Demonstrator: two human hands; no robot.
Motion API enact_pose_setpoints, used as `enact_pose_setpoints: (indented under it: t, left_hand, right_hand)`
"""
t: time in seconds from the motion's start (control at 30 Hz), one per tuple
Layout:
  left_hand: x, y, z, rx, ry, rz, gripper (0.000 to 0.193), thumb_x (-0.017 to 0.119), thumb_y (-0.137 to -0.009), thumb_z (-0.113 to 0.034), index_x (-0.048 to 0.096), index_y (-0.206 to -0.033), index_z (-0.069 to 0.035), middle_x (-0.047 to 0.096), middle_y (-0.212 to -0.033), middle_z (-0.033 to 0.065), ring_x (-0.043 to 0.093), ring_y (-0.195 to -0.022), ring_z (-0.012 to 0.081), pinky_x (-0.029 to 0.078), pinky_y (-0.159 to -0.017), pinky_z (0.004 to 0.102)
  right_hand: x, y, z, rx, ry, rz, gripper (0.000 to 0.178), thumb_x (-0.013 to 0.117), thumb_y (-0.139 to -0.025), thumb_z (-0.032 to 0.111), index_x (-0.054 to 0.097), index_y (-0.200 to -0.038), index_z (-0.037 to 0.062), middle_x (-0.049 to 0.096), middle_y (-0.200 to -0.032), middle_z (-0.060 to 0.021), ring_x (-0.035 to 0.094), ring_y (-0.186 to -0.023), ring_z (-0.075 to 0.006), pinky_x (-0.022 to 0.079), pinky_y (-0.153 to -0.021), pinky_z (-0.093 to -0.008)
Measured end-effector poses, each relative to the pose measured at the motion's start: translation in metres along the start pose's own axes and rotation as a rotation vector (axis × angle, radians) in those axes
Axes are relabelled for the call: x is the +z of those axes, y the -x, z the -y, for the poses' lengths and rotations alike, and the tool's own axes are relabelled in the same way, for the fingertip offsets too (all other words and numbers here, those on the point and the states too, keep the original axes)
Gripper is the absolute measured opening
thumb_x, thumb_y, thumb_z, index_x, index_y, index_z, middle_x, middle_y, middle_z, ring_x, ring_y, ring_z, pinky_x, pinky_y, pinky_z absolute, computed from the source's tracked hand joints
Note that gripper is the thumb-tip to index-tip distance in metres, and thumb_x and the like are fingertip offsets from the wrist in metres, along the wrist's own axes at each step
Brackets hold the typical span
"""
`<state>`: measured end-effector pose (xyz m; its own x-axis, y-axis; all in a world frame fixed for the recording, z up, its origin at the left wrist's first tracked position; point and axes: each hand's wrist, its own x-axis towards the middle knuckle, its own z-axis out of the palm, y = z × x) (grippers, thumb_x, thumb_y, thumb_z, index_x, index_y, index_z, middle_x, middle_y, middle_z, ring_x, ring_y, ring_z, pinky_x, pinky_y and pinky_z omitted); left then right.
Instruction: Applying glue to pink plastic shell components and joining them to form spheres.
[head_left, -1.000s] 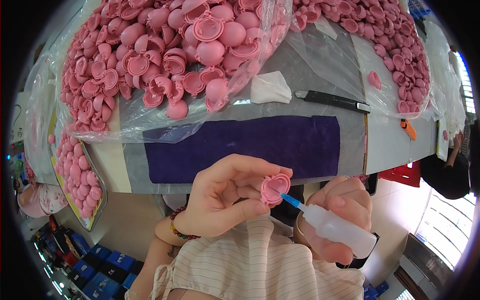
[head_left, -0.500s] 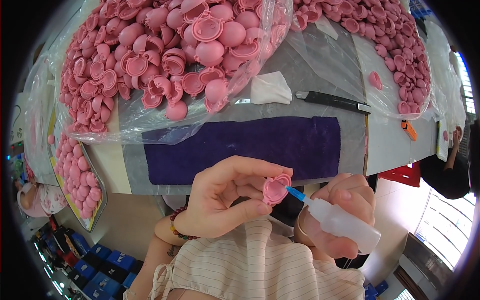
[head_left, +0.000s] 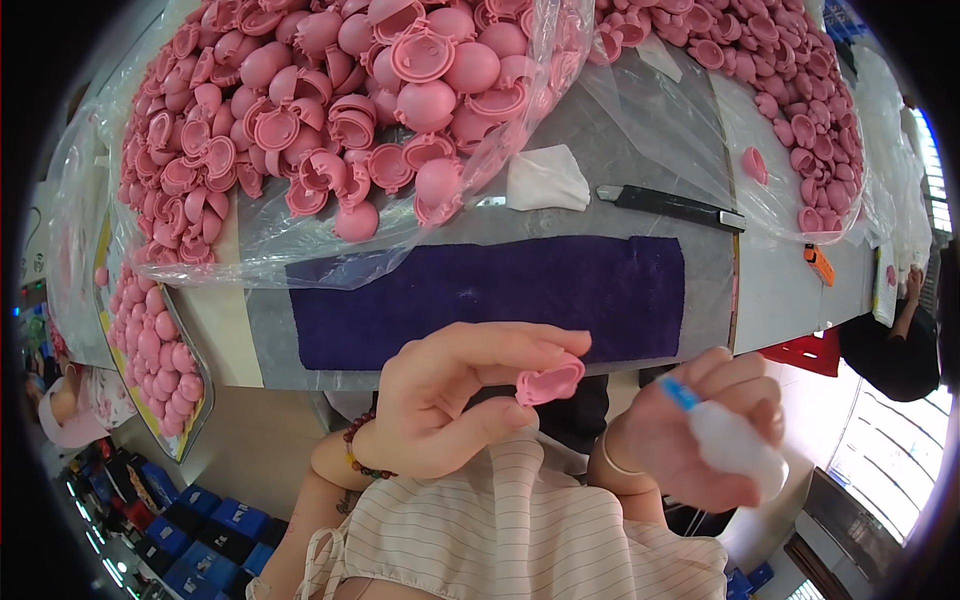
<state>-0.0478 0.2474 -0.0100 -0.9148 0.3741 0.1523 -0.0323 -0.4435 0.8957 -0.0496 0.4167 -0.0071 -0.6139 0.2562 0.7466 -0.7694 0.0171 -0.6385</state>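
Between the thumb and fingers of my left hand (head_left: 450, 395) is a small pink plastic half-shell (head_left: 552, 381), its hollow side tilted partly out of sight. To its right, my right hand (head_left: 690, 430) grips a translucent white squeeze bottle (head_left: 738, 450) with a blue needle tip. Bottle and half-shell are apart, and motion blurs the bottle. Both hands hover at the table's near edge, just in front of a dark purple cloth (head_left: 490, 300) that lies flat there.
A big heap of pink half-shells (head_left: 265, 130) fills clear plastic at the far left, with another heap (head_left: 790, 110) at the far right. Closed pink balls (head_left: 155, 345) sit in a tray on the left. Behind the cloth lie a white wipe (head_left: 547, 178), a black-handled cutter (head_left: 670, 207) and an orange tool (head_left: 818, 264).
My right hand has drawn the bottle back to the right, taking its blue tip out of the half-shell. The half-shell has turned in my left fingers.
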Motion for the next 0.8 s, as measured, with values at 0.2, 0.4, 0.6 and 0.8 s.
enact_pose_setpoints:
  t: [0.2,0.4,0.6,0.8]
  left_hand:
    - [-0.006,0.002,0.003,-0.17,0.57,0.037,0.03,0.056,-0.078,-0.002,0.04,-0.103,-0.003,0.047,-0.105,0.0319,0.058,-0.085,0.0318,0.051,-0.072,0.0394]
    - [-0.004,-0.001,0.004,-0.278,0.772,0.116,0.032,0.054,-0.079,-0.003,0.039,-0.107,-0.003,0.047,-0.105,0.032,0.058,-0.085,0.0301,0.051,-0.07,0.0397]
    - [-0.005,0.0,0.003,-0.289,0.763,0.095,0.036,0.059,-0.077,-0.008,0.04,-0.107,-0.002,0.049,-0.102,0.0303,0.059,-0.082,0.0283,0.052,-0.069,0.0385]
    - [0.005,0.0,-0.002,-0.251,0.405,-0.096,0.048,0.07,-0.069,-0.02,0.042,-0.102,0.0,0.053,-0.097,0.026,0.061,-0.073,0.0228,0.053,-0.064,0.0312]
  right_hand:
    - [-0.067,-0.023,-0.017,0.178,0.715,-0.394,0.041,0.049,-0.083,0.019,0.04,-0.112,-0.0091,0.054,-0.102,-0.018,0.054,-0.087,-0.0224,0.043,-0.075,-0.0286]
    - [-0.154,-0.046,-0.026,0.401,0.907,-0.359,0.041,0.059,-0.078,0.008,0.041,-0.11,-0.0101,0.057,-0.098,-0.0193,0.055,-0.09,-0.0163,0.043,-0.078,-0.0245]
    - [-0.152,-0.044,-0.03,0.39,0.901,-0.322,0.038,0.061,-0.076,0.007,0.044,-0.107,-0.007,0.057,-0.096,-0.014,0.056,-0.082,-0.0161,0.043,-0.076,-0.0244]
    - [-0.105,-0.049,-0.022,-0.209,0.954,-0.222,0.017,0.061,-0.074,0.007,0.055,-0.087,-0.0028,0.053,-0.073,-0.0044,0.048,-0.062,-0.0093,0.042,-0.058,-0.0206]
